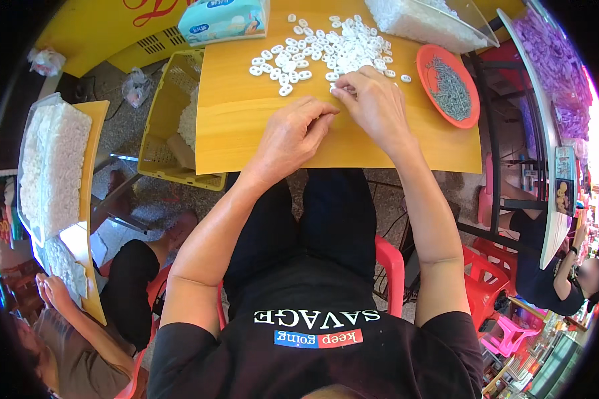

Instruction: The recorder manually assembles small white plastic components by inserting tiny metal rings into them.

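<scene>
Small white oval plastic pieces [353, 46], each with dark marks or holes, lie in a loose heap on the yellow-brown table [246, 133]. My right hand [376, 110] is at the heap's near edge, thumb and forefinger pinched on a white oval piece that shows partly at the fingertips. Just left of it and closer to me, my left hand [298, 133] hovers over bare tabletop, fingers curled and thumb pressed to the forefinger. Whatever it may hold is hidden. A red-orange plate [469, 110] of grey metal screws or nails sits to the right.
A tissue pack [223, 20] and a clear bin of white pieces [432, 26] stand at the back. A yellow crate [154, 126] is at the table's left. One person [80, 346] works at a side table on the left; another [556, 279] sits at right.
</scene>
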Motion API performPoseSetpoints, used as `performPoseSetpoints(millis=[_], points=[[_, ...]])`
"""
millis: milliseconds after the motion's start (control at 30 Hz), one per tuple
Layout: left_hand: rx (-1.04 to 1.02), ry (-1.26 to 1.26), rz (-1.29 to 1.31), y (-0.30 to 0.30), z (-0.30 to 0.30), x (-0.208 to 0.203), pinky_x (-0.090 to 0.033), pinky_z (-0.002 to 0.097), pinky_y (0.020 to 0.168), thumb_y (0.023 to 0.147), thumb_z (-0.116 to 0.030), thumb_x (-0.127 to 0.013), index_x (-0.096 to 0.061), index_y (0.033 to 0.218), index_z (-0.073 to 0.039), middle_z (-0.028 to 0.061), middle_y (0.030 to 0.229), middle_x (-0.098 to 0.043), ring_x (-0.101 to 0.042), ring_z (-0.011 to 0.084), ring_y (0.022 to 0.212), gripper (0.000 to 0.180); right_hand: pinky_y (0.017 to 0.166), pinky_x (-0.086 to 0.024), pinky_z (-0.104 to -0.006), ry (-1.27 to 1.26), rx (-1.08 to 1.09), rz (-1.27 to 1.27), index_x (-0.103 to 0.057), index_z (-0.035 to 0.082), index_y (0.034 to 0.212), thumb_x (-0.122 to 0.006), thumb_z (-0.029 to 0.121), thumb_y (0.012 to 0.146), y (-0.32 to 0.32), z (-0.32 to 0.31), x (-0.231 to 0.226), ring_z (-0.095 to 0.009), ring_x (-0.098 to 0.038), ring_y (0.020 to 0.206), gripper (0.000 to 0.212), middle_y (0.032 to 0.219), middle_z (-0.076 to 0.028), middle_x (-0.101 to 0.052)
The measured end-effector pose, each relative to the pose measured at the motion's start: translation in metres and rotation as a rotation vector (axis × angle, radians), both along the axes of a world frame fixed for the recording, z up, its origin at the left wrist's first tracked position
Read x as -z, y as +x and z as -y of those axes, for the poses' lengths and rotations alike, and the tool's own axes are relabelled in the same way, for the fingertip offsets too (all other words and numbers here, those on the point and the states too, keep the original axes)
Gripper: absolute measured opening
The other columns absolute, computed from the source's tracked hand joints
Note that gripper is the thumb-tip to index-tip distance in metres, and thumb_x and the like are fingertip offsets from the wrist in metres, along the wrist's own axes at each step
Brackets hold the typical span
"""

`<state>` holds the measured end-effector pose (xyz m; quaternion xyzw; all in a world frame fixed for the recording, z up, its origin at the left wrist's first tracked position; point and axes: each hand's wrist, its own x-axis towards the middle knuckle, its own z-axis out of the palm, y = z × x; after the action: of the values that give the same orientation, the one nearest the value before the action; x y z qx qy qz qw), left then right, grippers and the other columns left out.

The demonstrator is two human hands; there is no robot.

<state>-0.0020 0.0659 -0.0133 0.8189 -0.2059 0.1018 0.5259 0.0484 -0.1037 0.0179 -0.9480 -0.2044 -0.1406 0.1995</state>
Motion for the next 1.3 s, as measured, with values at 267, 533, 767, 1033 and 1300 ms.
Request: performPoseSetpoints(millis=[267, 533, 767, 1033, 1300], points=[[-0.017, -0.048, -0.064, -0.004, 0.000, -0.004, -0.046, 0.0278, 0.065, 0.089, -0.006, -0.060, -0.066, 0.101, -0.001, 0.0101, 0.085, -0.064, -0.059, 0.0172, 0.071, 0.014, 0.069, -0.050, -0.0383, 0.145, 0.068, -0.145, -0.071, 0.008, 0.087, -0.065, 0.021, 0.083, 0.009, 0.007, -0.001, -0.028, -0.065, 0.078, 0.015, 0.085, -0.012, -0.067], [-0.111, -0.436, -0.275, -0.004, 0.008, -0.009, -0.046, 0.0208, 0.069, 0.094, -0.012, -0.060, -0.062, 0.110, 0.001, 0.0016, 0.088, -0.064, -0.057, 0.0068, 0.077, 0.021, 0.058, -0.040, -0.0179, 1.024, 0.010, -0.758, -0.066, 0.004, 0.096, -0.066, 0.022, 0.090, -0.020, 0.010, 0.000, -0.002, -0.049, 0.064, 0.019, 0.076, 0.004, -0.058], [-0.043, -0.679, -0.365, -0.010, 0.024, -0.022, -0.047, 0.0205, 0.073, 0.091, -0.008, -0.064, -0.059, 0.107, 0.001, 0.0045, 0.094, -0.065, -0.058, 0.0068, 0.082, 0.019, 0.055, -0.041, -0.0181, 1.362, -0.020, -0.868, -0.064, 0.004, 0.096, -0.067, 0.020, 0.090, -0.042, 0.009, -0.009, -0.004, -0.051, 0.062, 0.017, 0.079, 0.002, -0.061], [-0.110, -0.518, -0.012, -0.017, 0.033, -0.018, -0.048, 0.0235, 0.067, 0.088, 0.000, -0.063, -0.062, 0.097, 0.000, 0.0054, 0.087, -0.059, -0.062, 0.0111, 0.078, 0.008, 0.052, -0.042, -0.0201, 1.393, -0.025, -0.815, -0.066, 0.003, 0.094, -0.065, 0.015, 0.090, -0.062, 0.006, -0.006, -0.005, -0.051, 0.058, 0.013, 0.077, 0.000, -0.062], [-0.059, -0.179, -0.135, -0.018, 0.023, -0.031, -0.050, 0.0270, 0.065, 0.089, -0.003, -0.062, -0.060, 0.095, 0.002, 0.0091, 0.077, -0.065, -0.066, 0.0142, 0.072, 0.008, 0.057, -0.048, -0.0289, 0.786, -0.057, -0.230, -0.064, -0.003, 0.090, -0.067, 0.009, 0.085, -0.068, 0.019, -0.010, -0.015, -0.060, 0.062, 0.014, 0.075, -0.010, -0.063]])
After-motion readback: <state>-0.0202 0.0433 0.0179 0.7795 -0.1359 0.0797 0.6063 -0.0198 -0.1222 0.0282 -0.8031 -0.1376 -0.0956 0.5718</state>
